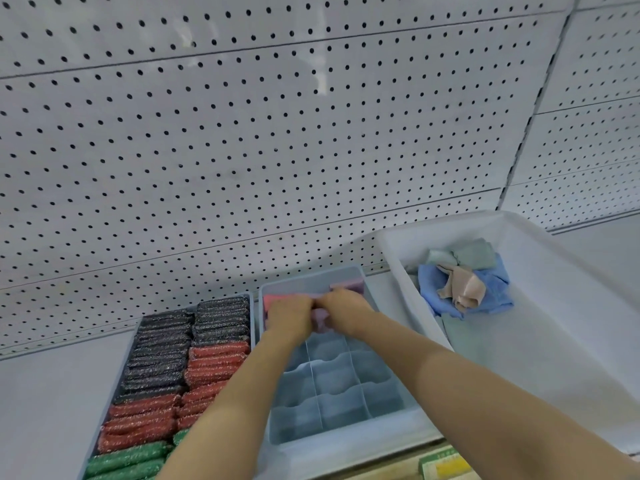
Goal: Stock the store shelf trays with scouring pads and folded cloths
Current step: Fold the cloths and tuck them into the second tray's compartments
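Note:
Both my hands meet over the back of a pale blue divided tray. My left hand and my right hand together grip a folded lilac cloth above a rear compartment. A red folded cloth and a mauve one stand in the back row of the tray. To the left, a second tray is packed with black scouring pads, red ones and green ones.
A large white bin stands at the right, holding loose blue, beige and grey-green cloths. A white pegboard wall rises behind the shelf. A yellow-green label sits at the shelf's front edge.

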Tool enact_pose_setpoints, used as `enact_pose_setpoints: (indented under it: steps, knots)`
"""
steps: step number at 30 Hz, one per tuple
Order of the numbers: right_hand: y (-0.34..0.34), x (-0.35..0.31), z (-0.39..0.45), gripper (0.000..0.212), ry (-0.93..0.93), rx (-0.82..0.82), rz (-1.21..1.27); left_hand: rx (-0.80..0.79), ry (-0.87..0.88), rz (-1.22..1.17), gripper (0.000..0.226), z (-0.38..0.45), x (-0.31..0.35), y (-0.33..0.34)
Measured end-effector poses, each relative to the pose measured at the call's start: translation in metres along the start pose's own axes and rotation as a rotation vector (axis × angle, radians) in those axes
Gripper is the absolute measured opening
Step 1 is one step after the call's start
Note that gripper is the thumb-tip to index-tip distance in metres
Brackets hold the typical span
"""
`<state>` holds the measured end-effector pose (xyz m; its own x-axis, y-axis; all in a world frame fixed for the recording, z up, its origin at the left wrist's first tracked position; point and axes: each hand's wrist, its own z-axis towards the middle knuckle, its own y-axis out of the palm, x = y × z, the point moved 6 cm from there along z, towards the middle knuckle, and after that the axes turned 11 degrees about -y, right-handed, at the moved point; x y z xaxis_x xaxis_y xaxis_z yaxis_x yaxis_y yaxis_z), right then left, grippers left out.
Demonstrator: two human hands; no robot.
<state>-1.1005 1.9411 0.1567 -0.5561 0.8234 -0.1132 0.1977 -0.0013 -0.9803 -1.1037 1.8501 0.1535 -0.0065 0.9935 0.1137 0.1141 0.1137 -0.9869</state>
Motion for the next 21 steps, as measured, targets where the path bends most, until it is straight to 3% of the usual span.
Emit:
enact_pose_setpoints:
  steps: [4,10,14,21]
  knots:
    - [-0.016,0.003,-0.011,0.025,0.059,-0.013,0.130,-0.054,0.028,-0.026,0.025,-0.006,0.004,-0.012]
    - [-0.051,0.024,-0.052,0.011,0.072,0.256,0.025,0.093,0.060,-0.057,0.031,-0.005,0.030,-0.053]
    - [-0.078,0.064,-0.103,0.029,0.179,0.445,-0.017,0.196,0.132,-0.074,0.025,-0.006,0.086,-0.077]
    - [-0.090,0.139,-0.185,0.035,0.400,0.510,-0.083,0.189,0.288,-0.088,0.027,-0.012,0.198,-0.072]
